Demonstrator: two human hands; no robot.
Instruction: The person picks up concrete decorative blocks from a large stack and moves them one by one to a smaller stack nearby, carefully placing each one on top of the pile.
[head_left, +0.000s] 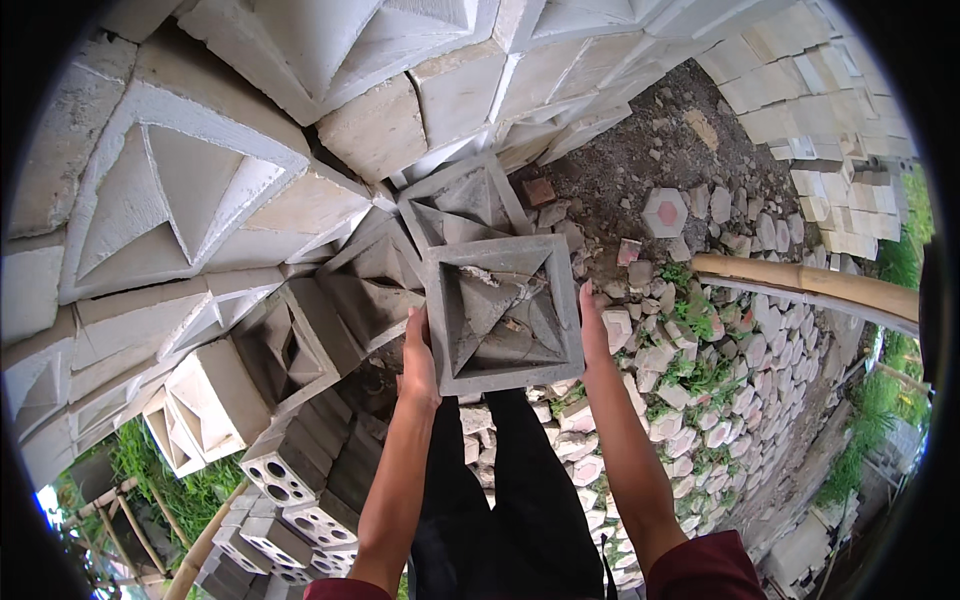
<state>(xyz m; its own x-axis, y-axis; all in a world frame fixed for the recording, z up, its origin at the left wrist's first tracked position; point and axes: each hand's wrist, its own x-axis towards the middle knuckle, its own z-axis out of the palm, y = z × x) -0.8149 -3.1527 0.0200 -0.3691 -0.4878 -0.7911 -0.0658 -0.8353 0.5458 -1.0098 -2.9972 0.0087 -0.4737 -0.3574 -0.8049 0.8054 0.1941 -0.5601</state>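
Note:
Between my two hands is a square grey concrete vent block (508, 375) with a raised star-like pattern inside its frame and dry twigs or leaf bits in its hollows. My left hand (420, 352) presses flat along its left side. On the opposite side my right hand (594, 330) grips the edge, fingers mostly hidden behind the block. Just beyond it, another grey vent block (465, 200) partly shows. More grey vent blocks (372, 275) (285, 345) sit in a row to the left.
A tall stack of white patterned blocks (180, 200) rises at the left and far side. Perforated grey blocks (285, 480) are piled at lower left. A bamboo pole (810, 282) juts in from the right over broken hexagonal pavers (690, 430). Pale blocks (800, 100) stand far right.

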